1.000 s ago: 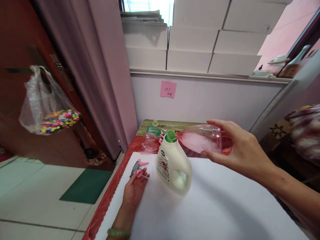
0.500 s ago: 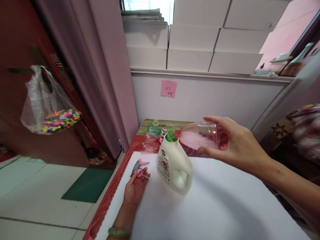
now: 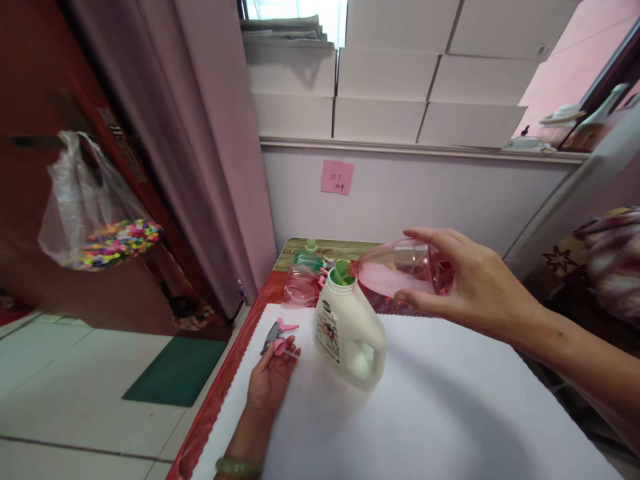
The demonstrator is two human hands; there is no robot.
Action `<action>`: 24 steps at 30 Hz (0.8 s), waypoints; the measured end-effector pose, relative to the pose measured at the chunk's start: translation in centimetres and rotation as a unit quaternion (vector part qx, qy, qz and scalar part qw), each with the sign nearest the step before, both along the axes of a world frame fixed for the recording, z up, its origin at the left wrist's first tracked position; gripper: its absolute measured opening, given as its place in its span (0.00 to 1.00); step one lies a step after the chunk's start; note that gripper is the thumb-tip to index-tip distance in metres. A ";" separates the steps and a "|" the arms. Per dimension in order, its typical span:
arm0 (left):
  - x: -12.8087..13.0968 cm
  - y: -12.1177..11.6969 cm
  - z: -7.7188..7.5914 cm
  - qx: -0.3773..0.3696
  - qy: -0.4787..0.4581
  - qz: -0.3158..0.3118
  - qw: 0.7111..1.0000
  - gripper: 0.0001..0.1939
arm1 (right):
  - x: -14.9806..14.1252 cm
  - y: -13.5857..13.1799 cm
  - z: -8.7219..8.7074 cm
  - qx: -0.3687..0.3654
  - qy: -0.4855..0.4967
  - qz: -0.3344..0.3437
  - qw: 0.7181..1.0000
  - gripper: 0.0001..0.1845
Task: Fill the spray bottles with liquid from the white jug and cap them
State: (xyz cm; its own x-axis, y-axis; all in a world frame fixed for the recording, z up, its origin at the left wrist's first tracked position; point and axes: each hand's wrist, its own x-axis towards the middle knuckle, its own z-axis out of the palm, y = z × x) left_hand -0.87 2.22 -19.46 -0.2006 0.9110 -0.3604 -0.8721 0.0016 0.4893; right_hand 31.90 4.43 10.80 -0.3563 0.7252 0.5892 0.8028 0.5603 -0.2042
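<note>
My right hand (image 3: pixel 470 283) grips a clear pink spray bottle (image 3: pixel 397 270) near its base and holds it tipped almost level. Its neck meets the green spout (image 3: pixel 342 270) in the mouth of a cream detergent jug (image 3: pixel 347 330), and pale foamy liquid lies along the bottle's lower side. The jug stands upright on the white sheet. Left of it, my left hand (image 3: pixel 273 380) rests palm up, fingers closed on a grey and pink spray trigger head (image 3: pixel 274 337) with a thin clear tube. Whether liquid is flowing cannot be seen.
Behind the jug lie another pink bottle (image 3: pixel 301 285), a green bottle (image 3: pixel 307 259) and a light green cap (image 3: pixel 311 245). White boxes (image 3: pixel 383 120) are stacked on the ledge beyond. A plastic bag of colourful pieces (image 3: pixel 117 243) hangs from the door handle at left.
The pink bottle's base and my right hand have shifted very slightly left and up. The jug, spout and left hand stay in place.
</note>
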 end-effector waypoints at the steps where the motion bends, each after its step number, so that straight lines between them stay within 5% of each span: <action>1: 0.0 0.0 0.0 -0.001 0.001 0.001 1.000 0.17 | 0.0 0.0 0.1 -0.004 -0.002 -0.003 1.000 0.41; 24: 0.2 -0.1 0.4 -0.009 0.003 0.000 1.000 0.18 | -1.1 0.9 2.7 -0.048 -0.031 0.005 0.998 0.40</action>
State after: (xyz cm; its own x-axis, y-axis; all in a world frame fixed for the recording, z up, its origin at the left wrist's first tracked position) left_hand -0.64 2.12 -19.09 -0.2037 0.9039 -0.3763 -0.8691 0.0101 0.4946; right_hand 30.75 5.33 13.46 -0.3974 0.7736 0.4936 0.8096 0.5488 -0.2082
